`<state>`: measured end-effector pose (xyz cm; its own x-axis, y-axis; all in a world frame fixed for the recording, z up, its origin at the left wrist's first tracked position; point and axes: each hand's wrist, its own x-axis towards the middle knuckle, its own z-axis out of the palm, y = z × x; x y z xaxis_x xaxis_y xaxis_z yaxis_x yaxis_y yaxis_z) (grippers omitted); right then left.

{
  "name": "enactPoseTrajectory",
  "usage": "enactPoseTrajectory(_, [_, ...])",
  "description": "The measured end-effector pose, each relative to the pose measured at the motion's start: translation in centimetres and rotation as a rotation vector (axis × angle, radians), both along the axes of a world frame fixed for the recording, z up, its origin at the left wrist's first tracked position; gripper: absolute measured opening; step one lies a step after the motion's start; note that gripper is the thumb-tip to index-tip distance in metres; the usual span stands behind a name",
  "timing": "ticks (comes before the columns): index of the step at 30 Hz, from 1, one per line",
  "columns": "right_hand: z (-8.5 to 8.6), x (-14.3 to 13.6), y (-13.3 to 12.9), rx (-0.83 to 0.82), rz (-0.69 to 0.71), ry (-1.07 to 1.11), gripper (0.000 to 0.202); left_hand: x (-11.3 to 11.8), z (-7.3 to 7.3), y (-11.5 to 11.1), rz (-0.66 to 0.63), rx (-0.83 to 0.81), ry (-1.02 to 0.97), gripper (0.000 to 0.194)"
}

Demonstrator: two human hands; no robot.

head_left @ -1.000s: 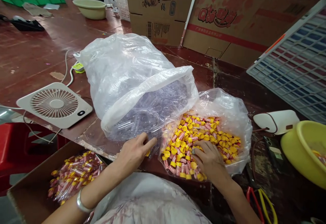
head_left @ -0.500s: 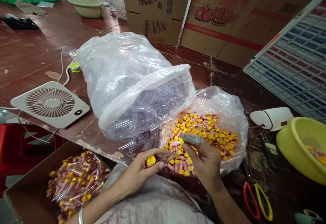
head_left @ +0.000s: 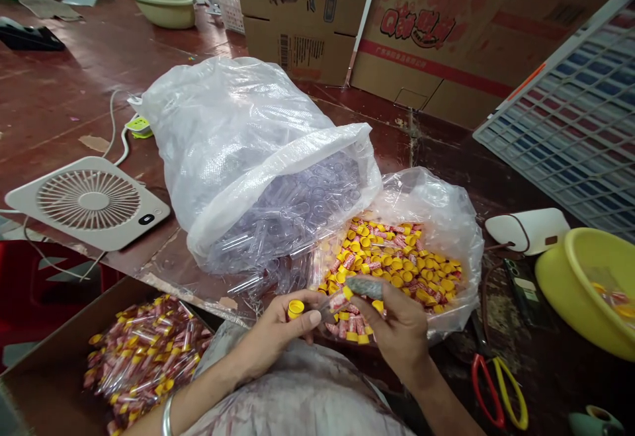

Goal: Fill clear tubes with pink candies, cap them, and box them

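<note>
Piece point(head_left: 338, 300), right hand point(head_left: 399, 320) pinching its yellow end point(head_left: 348, 292), points toward the clear tube point(head_left: 325, 310) that the left hand point(head_left: 282, 327) grips beside a cap point(head_left: 296, 309); fitting seems in hand, calling next for careful alignment.

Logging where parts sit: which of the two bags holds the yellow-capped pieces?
The smaller bag on the right, just beyond the right hand, shows yellow-capped pieces; the larger white bag to its left holds clear plastic tubes.
</note>
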<state>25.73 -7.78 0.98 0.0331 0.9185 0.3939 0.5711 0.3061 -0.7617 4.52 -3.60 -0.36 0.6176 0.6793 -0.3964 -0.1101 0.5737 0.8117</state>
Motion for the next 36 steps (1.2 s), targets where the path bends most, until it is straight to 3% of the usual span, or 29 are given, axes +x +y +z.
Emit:
enactPoseTrajectory(3, [-0.1,-0.8,-0.2,0.02,0.154,-0.142,0.043,0.3,0.0,0.0,-0.059,-0.048,-0.101,0.037])
enactPoseTrajectory(6, [-0.9,-1.4,-0.4,0.077,0.155,-0.281,0.073,0.7,-0.2,0.1,-0.112,-0.056,-0.176,0.035])
enactPoseTrajectory(11, [-1.9,-2.6,-0.4,0.115,0.026,-0.299,0.052,1.9,0.0,0.6,-0.11,-0.041,-0.212,0.029])
enactPoseTrajectory(16, [-1.3,-2.3,-0.1,0.11,0.129,-0.349,0.061,2.7,1.1,1.6,-0.224,0.053,-0.113,0.029])
enactPoseTrajectory(18, [-0.7,-0.7,0.1,0.051,0.168,-0.39,0.08,2.7,1.7,2.6,-0.237,0.323,0.077,0.025])
enactPoseTrajectory(20, [-0.1,1.9,0.4,-0.013,0.076,-0.417,0.09,2.7,2.6,3.9,-0.221,0.773,0.41,0.03])
enactPoseTrajectory(22, [0.1,4.7,0.6,-0.01,-0.16,-0.441,0.066,3.2,3.6,5.5,-0.223,1.218,0.798,0.032])
enactPoseTrajectory(24, [-0.3,7.1,0.8,-0.016,-0.332,-0.507,0.036,4.1,4.3,7.0,-0.261,1.521,1.098,0.03])
enactPoseTrajectory(27, [-1.4,8.4,0.5,-0.092,-0.276,-0.623,0.03,5.7,4.8,8.8,-0.313,1.731,1.315,0.025])
enactPoseTrajectory(32, [-3.2,6.6,0.0,-0.16,-0.206,-0.81,0.014,5.9,4.7,10.3,-0.264,1.721,1.301,0.026])
enactPoseTrajectory(34, [-3.4,6.0,0.0,-0.169,-0.21,-0.783,0.011,5.0,4.8,10.0,-0.206,1.614,1.126,0.023])
enactPoseTrajectory(36, [-3.2,5.8,0.0,-0.136,-0.201,-0.632,0.011,4.1,4.8,9.0,-0.192,1.386,0.872,0.019])
